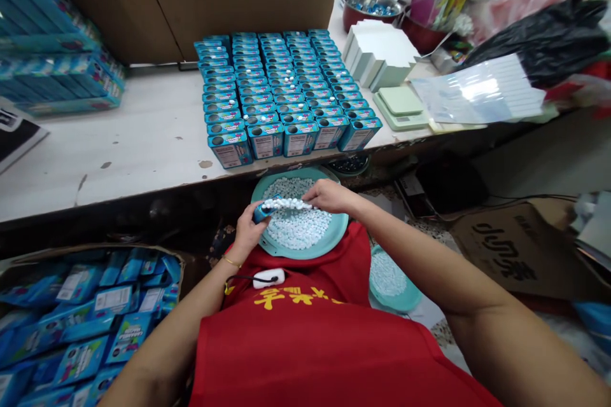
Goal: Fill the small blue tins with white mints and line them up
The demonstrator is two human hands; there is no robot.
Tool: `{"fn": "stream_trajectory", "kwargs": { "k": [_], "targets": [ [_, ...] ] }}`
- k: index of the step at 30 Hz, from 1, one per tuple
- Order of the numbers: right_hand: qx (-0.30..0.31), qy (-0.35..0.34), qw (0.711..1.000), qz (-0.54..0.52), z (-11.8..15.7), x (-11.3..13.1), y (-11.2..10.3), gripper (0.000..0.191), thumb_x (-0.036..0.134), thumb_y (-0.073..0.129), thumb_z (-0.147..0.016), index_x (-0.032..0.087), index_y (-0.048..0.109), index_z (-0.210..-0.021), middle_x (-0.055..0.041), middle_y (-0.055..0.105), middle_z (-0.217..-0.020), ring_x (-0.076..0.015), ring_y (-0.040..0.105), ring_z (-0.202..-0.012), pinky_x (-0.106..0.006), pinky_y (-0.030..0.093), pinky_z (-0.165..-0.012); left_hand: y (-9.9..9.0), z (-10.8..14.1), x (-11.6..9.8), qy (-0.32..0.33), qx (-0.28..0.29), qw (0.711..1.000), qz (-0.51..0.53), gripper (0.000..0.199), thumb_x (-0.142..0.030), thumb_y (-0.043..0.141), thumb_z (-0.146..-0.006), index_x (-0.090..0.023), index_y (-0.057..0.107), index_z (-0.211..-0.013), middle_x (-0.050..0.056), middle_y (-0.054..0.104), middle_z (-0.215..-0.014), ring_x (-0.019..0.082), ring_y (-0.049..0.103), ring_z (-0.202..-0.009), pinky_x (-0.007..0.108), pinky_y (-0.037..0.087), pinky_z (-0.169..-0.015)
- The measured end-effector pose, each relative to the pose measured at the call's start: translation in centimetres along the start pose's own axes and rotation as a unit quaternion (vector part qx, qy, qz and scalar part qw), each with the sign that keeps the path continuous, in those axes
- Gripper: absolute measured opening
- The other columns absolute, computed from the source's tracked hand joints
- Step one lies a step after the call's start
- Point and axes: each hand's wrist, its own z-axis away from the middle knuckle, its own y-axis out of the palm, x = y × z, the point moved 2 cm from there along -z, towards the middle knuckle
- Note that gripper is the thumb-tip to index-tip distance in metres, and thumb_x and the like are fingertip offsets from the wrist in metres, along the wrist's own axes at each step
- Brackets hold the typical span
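Note:
Over a turquoise basin point(340, 236) of small white pellets point(298, 232), both hands work close together. My left hand point(247, 229) is closed around a small blue box point(261, 212), tilted toward the right. My right hand point(329, 196) is closed on the end of a narrow scoop heaped with white pellets point(289, 203). The scoop itself is mostly hidden under its load, and its far end meets the mouth of the box. The basin rests on the lap, over a red apron point(305, 356).
Rows of upright blue boxes point(286, 95) stand on the white table point(157, 133). Right of them are white cards point(379, 54) and a pale green scale point(401, 108). A carton of blue boxes point(95, 318) sits lower left; a second turquoise basin point(408, 301) is lower right.

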Motion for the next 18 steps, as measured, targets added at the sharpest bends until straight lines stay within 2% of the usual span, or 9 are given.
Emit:
{"fn": "stream_trajectory", "kwargs": {
  "k": [2, 4, 8, 12, 15, 18],
  "targets": [
    [-0.004, -0.003, 0.994, 0.112, 0.0, 1.7, -1.2, 0.027, 0.011, 0.051, -0.068, 0.02, 0.074, -0.079, -0.003, 0.068, -0.074, -0.0172, 0.06, -0.078, -0.022, 0.037, -0.064, 0.1, 0.0, 0.0, -0.002, -0.003, 1.0, -0.01, 0.041, -0.025, 0.062, -0.068, -0.018, 0.057, -0.108, 0.007, 0.061, -0.106, 0.022, 0.057, -0.098, 0.037, 0.042, -0.091],
    [0.001, 0.011, 0.984, 0.178, 0.0, 3.2, -2.1, 0.026, 0.012, 0.051, -0.068, 0.021, 0.074, -0.077, -0.0055, 0.069, -0.081, -0.0208, 0.061, -0.086, -0.025, 0.039, -0.07, 0.1, -0.1, 0.0, -0.004, -0.002, 1.0, -0.014, 0.041, -0.025, 0.062, -0.067, -0.018, 0.058, -0.107, 0.007, 0.061, -0.104, 0.022, 0.057, -0.097, 0.037, 0.043, -0.09],
    [0.015, 0.046, 0.974, 0.22, -0.2, 5.2, -2.3, 0.026, 0.018, 0.052, -0.073, 0.019, 0.071, -0.09, -0.0105, 0.069, -0.091, -0.0247, 0.061, -0.092, -0.03, 0.043, -0.075, 0.3, -0.2, 0.2, 0.002, 0.004, 1.0, -0.015, 0.042, -0.022, 0.061, -0.066, -0.019, 0.059, -0.107, 0.006, 0.061, -0.105, 0.022, 0.056, -0.098, 0.037, 0.042, -0.091],
    [-0.002, 0.041, 0.966, 0.255, -0.2, 6.6, -1.6, 0.032, 0.02, 0.052, -0.075, 0.015, 0.067, -0.102, -0.0152, 0.067, -0.096, -0.0263, 0.061, -0.095, -0.033, 0.043, -0.079, 0.9, -0.4, 0.6, 0.02, 0.01, 1.0, -0.016, 0.041, -0.021, 0.061, -0.065, -0.021, 0.06, -0.106, 0.005, 0.061, -0.106, 0.022, 0.056, -0.099, 0.038, 0.041, -0.092],
    [-0.014, 0.039, 0.966, 0.254, 0.6, 6.7, -1.5, 0.033, 0.021, 0.051, -0.076, 0.014, 0.065, -0.105, -0.0161, 0.066, -0.099, -0.0258, 0.06, -0.097, -0.033, 0.042, -0.082, 1.1, -0.4, 0.7, 0.03, 0.012, 0.999, -0.006, 0.039, -0.021, 0.061, -0.066, -0.021, 0.06, -0.105, 0.005, 0.061, -0.105, 0.022, 0.056, -0.099, 0.038, 0.041, -0.092],
    [-0.012, 0.04, 0.971, 0.236, 2.1, 4.7, -1.9, 0.027, 0.018, 0.049, -0.076, 0.019, 0.07, -0.093, -0.0117, 0.068, -0.094, -0.0243, 0.061, -0.093, -0.031, 0.042, -0.079, 0.6, -0.1, 0.4, 0.04, 0.006, 0.999, 0.022, 0.037, -0.024, 0.062, -0.068, -0.02, 0.059, -0.105, 0.006, 0.061, -0.105, 0.021, 0.056, -0.099, 0.036, 0.041, -0.092]
  ]
}}
